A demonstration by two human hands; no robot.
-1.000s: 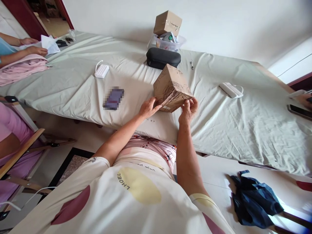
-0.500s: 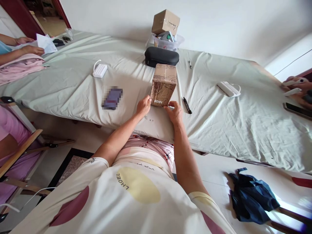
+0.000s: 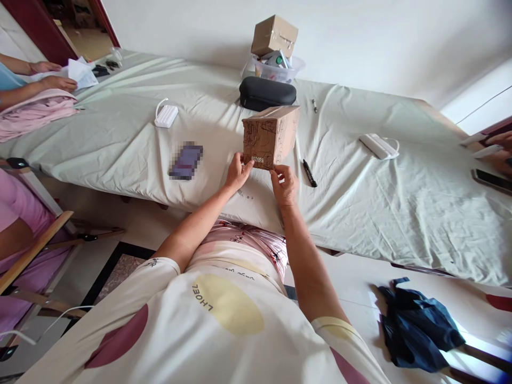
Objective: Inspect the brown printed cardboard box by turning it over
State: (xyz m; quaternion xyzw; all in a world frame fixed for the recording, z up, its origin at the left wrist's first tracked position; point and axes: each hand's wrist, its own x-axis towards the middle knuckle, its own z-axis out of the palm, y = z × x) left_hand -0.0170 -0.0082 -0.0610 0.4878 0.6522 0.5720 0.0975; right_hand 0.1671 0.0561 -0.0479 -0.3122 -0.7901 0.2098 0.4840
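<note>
White, plain wall behind; before it, a long tabletop under a wrinkled pale green cloth. Brown cardboard box with dark scribbled lines sits near the front edge, directly before me, one corner turned my way; whether its base lies fully flat, I cannot tell. My left hand is nearly closed at the box's lower left corner, thumb along the front face. My right hand pinches the lower near corner between thumb and forefinger, remaining fingers curled loosely. Black marker pen lies just beside the right hand, not touching it. Behind the box: black oblong zippered case, then a clear plastic bin of mixed items, topped by a plain brown taped carton. To the left, a blurred dark rectangular object and a white block with a looped cord; well to the right, a similar white block. Far left, another person's hands hold white paper sheets.
</note>
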